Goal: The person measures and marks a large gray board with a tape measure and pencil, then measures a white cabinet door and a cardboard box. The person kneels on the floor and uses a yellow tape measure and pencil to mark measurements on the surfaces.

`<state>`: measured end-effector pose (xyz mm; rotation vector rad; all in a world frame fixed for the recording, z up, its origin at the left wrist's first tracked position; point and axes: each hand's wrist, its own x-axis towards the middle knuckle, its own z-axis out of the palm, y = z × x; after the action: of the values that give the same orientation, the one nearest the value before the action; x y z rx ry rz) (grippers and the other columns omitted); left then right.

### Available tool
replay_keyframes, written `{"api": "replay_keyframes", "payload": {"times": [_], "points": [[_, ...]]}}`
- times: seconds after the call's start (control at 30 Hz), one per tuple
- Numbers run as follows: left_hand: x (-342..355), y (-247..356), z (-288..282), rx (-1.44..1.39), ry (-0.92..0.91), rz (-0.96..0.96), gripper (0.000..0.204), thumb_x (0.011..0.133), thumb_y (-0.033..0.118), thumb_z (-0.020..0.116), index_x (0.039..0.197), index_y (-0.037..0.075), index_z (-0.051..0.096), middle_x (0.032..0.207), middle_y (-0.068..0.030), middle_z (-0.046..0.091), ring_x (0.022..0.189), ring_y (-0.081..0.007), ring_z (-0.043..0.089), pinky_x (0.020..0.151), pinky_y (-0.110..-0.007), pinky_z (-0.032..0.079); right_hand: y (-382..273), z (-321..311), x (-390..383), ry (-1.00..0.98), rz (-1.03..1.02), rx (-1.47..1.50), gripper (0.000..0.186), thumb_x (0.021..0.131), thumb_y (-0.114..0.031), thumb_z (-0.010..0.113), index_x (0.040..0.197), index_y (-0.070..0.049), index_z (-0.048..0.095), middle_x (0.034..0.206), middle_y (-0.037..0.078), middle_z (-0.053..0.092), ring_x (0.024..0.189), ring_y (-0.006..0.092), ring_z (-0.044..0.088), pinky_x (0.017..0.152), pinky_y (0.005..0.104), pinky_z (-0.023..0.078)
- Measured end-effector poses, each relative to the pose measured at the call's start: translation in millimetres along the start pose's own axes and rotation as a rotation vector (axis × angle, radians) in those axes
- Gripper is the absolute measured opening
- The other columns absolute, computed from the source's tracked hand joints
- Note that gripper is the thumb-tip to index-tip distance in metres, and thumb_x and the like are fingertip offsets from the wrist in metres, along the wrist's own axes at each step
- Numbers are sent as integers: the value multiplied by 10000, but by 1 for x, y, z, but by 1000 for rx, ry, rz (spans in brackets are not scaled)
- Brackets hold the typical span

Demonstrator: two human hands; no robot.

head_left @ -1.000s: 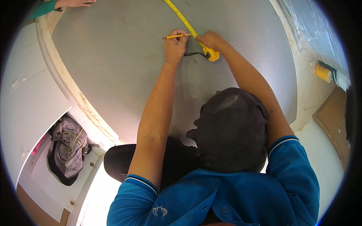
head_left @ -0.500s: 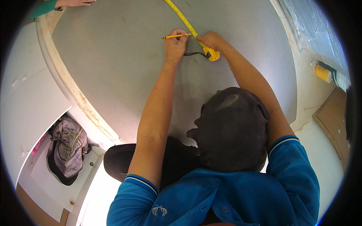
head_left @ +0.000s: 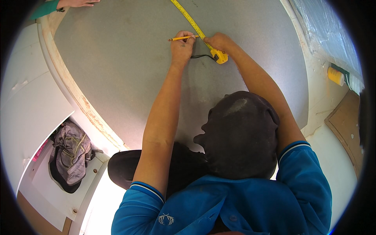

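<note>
- A broad, smooth grey board [head_left: 117, 58] is being worked on, its left side being bordered by a long, pale, rough wooden edge strip [head_left: 85, 98].
- A slim yellow pencil [head_left: 176, 38] is being pinched by the fingertips of the left hand [head_left: 182, 46], its point being directed right, toward the tape, and its blunt end left; whether the tip is being pressed to the board cannot be told.
- A yellow tape measure with a black-marked case [head_left: 220, 56] is being kept on the board, just right of the pencil; its yellow blade [head_left: 187, 17] is being stretched away toward the upper edge of view.
- The blade is being touched near the case by the thumb of the right hand [head_left: 219, 42]; the other fingers are being partly hidden, so whether they are being closed around anything cannot be told.
- A thin black cord [head_left: 201, 55] is being looped between the case and the left wrist.
- At the far upper left, the border is being touched by another person's hand [head_left: 78, 3], below a green sleeve [head_left: 42, 10].
- At lower left, a crumpled grey-and-black fabric bundle [head_left: 72, 154] is being held in a white compartment [head_left: 43, 184].
- On the right, clear plastic sheeting [head_left: 327, 27] is being hung near a yellow cylindrical container [head_left: 335, 76].
</note>
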<state>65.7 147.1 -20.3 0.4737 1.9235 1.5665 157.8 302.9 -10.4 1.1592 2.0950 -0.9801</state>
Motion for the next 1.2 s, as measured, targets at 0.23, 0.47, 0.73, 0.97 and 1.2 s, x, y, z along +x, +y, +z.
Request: {"api": "replay_keyframes", "payload": {"times": [0.23,0.47,0.73,0.97,1.2], "points": [[-1,1,0,13,1,-12,93,927,69,680,979,-5,660,882,-38,669,816,-113,609,750,-256,486,0,0,2,-15,-4,0,647,903,-579,611,922,55,741,835,188,712,727,281,687,687,432,523],[-2,1,-1,-16,-8,18,100,923,85,678,969,0,656,864,-22,658,797,-97,586,732,-246,469,6,0,6,-73,-10,75,622,912,-572,586,1015,19,748,994,236,729,896,362,713,814,457,540],[-2,0,-2,-8,-2,47,101,920,98,677,956,6,660,853,-20,653,778,-90,574,702,-246,456,-1,-3,-1,-59,9,46,612,914,-566,589,1029,14,748,1002,236,729,907,355,712,807,452,537],[-2,-2,-1,38,3,60,110,927,109,677,960,6,660,853,-21,661,789,-92,586,725,-248,472,4,-3,3,-66,-11,72,619,905,-579,587,972,13,753,976,231,730,910,352,715,809,453,538],[-2,-2,-3,62,-9,69,119,931,121,677,959,6,661,854,-18,664,785,-93,588,721,-255,477,3,-2,5,-57,-19,45,634,905,-589,576,947,19,752,935,230,731,892,363,716,804,459,537]]}}
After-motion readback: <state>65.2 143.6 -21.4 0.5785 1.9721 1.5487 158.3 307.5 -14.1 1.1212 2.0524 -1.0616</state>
